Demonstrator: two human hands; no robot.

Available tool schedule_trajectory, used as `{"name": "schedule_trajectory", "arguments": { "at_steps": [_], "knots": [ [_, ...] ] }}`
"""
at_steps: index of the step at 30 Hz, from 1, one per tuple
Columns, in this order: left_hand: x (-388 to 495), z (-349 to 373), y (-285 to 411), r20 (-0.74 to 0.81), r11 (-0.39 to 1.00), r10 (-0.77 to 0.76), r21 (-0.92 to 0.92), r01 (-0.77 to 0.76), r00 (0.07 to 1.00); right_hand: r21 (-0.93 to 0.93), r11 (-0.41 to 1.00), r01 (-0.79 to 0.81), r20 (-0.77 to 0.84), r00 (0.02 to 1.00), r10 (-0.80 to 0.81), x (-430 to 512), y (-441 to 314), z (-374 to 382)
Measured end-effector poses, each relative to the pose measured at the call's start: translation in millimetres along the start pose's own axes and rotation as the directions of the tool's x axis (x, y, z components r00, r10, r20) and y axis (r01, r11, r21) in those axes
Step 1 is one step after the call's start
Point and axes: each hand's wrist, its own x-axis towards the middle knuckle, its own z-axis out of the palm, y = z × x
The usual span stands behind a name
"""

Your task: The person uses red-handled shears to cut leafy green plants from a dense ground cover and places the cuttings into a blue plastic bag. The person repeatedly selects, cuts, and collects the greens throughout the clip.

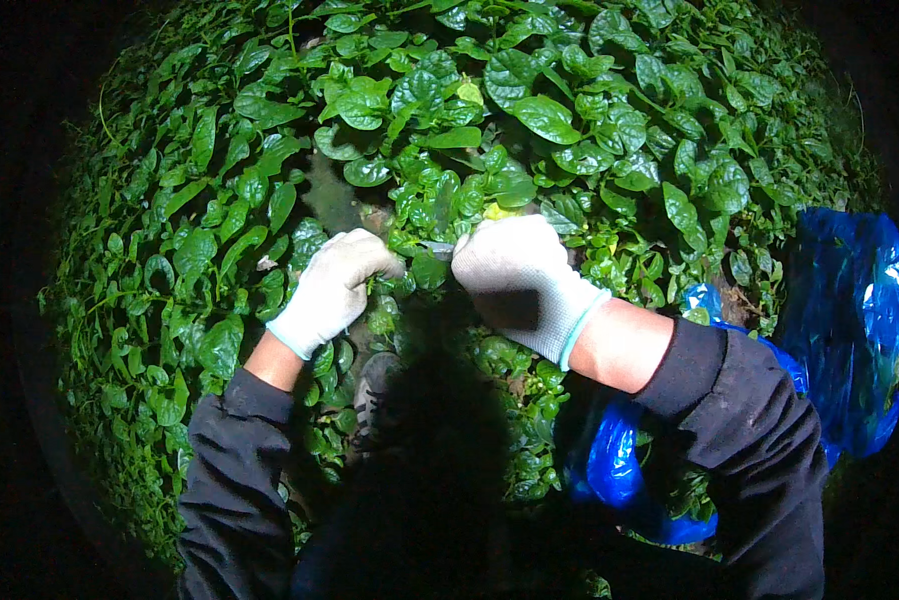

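My left hand (338, 289), in a white knitted glove with a pale blue cuff, is curled at the plants, with thumb and fingers closed around a green stem or leaf. To its right my right hand (520, 281), in a matching glove, is closed in a fist on a small metal blade (439, 250); its handle is hidden in the fist. The blade points left towards my left hand, just above a round green leaf (428, 271). Glossy leafy plants (419, 94), resembling Malabar spinach, spread around both hands.
A blue plastic bag (843, 330) stands at the right. More blue plastic (616, 457) lies beneath my right forearm, with green leaves (693, 495) beside it. A shoe (373, 390) shows on the ground among the plants. Bare soil (329, 196) is visible above my left hand.
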Motion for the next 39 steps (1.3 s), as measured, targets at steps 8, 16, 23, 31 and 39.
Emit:
{"name": "schedule_trajectory", "arguments": {
  "at_steps": [8, 16, 23, 31, 39],
  "knots": [
    [6.2, 4.6, 5.9, 0.128, 0.935, 0.03, 0.348, -0.073, 0.991, -0.093, 0.995, -0.025, 0.093, 0.995, 0.034, 4.2, -6.1, -1.5],
    [-2.3, 7.1, -2.8, 0.072, 0.933, 0.095, 0.34, -0.114, 0.993, -0.063, 0.998, 0.007, 0.183, 0.983, 0.005, 9.9, -3.9, -0.1],
    [-2.2, 5.2, -7.2, 0.056, 0.96, 0.096, 0.259, -0.107, 0.994, -0.201, 0.978, -0.058, 0.163, 0.982, 0.092, 29.0, -29.2, 7.2],
    [-8.9, -3.4, -27.1, -0.342, 0.894, -0.376, -0.377, 0.241, 0.861, 0.057, 0.985, -0.16, 0.387, 0.913, 0.126, 19.0, 2.2, -6.5],
    [-19.2, -42.5, -28.2, -0.422, 0.769, -0.638, -0.316, 0.555, 0.644, 0.055, 0.994, -0.09, 0.287, 0.955, 0.071, 9.9, 2.0, 1.5]
  ]
}}
